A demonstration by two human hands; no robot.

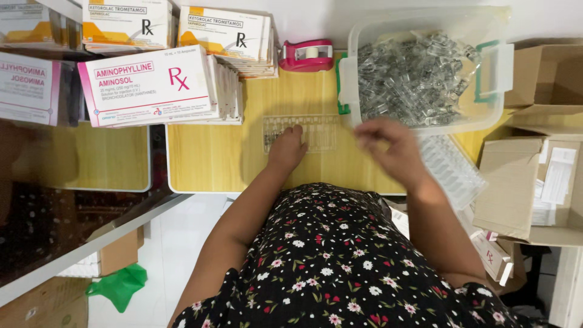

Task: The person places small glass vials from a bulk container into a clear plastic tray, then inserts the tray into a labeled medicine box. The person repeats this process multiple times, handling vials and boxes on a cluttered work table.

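Note:
A clear plastic ampoule tray (313, 130) lies flat on the yellow table (206, 158). My left hand (286, 147) rests on the tray's left end, fingers curled down onto it. My right hand (388, 146) is blurred in motion just right of the tray, below the front edge of a clear plastic tub (425, 67) full of small glass ampoules. Whether the right hand holds an ampoule cannot be told.
Stacks of flat white and pink medicine cartons (149, 85) fill the table's back left. A pink tape dispenser (306, 56) stands behind the tray. More clear trays (452, 170) lie at the right edge, beside open cardboard boxes (528, 182). A green bag (118, 285) lies on the floor.

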